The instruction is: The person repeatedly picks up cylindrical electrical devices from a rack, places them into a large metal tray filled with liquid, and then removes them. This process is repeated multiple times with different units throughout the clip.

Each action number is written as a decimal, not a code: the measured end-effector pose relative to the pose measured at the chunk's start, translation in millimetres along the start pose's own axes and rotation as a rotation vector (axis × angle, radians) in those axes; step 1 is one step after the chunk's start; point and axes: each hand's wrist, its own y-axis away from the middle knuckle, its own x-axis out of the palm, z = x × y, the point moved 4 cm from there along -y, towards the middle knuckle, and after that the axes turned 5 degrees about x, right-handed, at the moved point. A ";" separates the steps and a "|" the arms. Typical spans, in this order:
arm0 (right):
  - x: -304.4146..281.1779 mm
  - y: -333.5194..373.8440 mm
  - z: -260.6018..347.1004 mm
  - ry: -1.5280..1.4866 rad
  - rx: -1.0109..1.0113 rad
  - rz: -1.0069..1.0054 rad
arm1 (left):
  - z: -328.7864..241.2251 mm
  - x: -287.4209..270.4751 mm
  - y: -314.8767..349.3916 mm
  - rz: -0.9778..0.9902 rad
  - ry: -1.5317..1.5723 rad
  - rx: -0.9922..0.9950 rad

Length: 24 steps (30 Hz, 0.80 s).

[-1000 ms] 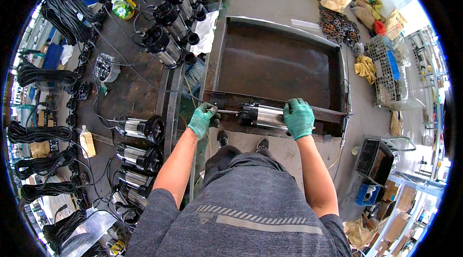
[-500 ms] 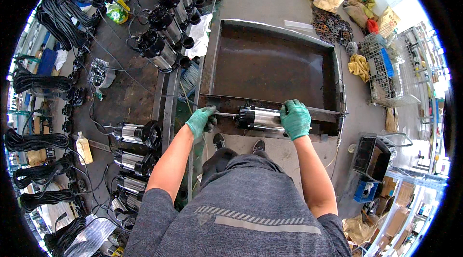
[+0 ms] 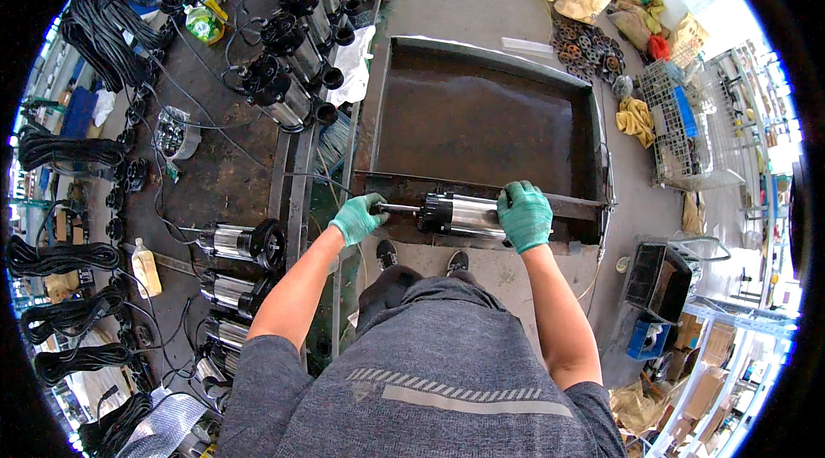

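A pump motor point(image 3: 468, 214) with a shiny steel cylinder and a black end lies sideways along the near edge of the water-filled metal tank point(image 3: 593, 127). From its black end a thin metal shaft point(image 3: 400, 208) points left. My left hand point(image 3: 357, 219), in a green glove, has its fingers closed around the shaft's free end. At the other end of the cylinder, my gloved right hand point(image 3: 525, 216) grips the steel body from above, hiding that end. A black cable point(image 3: 320, 175) runs from the bench to near my left hand.
On the bench point(image 3: 232, 174) to my left stand several similar motors point(image 3: 279, 97), and more lie nearer me point(image 3: 230, 241). Coiled black cables point(image 3: 64, 149) line its far side. Right of the tank are a wire cage point(image 3: 692, 127), a black bin point(image 3: 657, 280) and a pile of round metal parts point(image 3: 589, 47).
My left hand has turned slightly, its fingers now wrapped higher around the shaft end. The right hand keeps its grip on the motor. The view has shifted a little.
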 end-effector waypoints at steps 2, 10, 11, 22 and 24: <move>0.0 -0.6 -1.3 0.002 -0.003 -0.003 | -6.7 1.4 2.5 -0.022 -0.047 -0.023; 2.0 -2.0 -6.3 0.035 -0.006 0.001 | -14.5 -0.5 8.6 0.142 0.607 -0.148; -1.1 -2.7 -3.7 0.019 -0.002 0.009 | -5.4 -0.3 11.4 0.175 0.611 -0.093; -4.0 -2.3 -3.4 0.030 0.013 0.025 | 3.7 12.2 -3.2 -0.067 0.437 0.097; -4.0 -1.3 -4.7 0.028 0.018 0.028 | -7.7 9.3 3.5 0.064 0.931 -0.164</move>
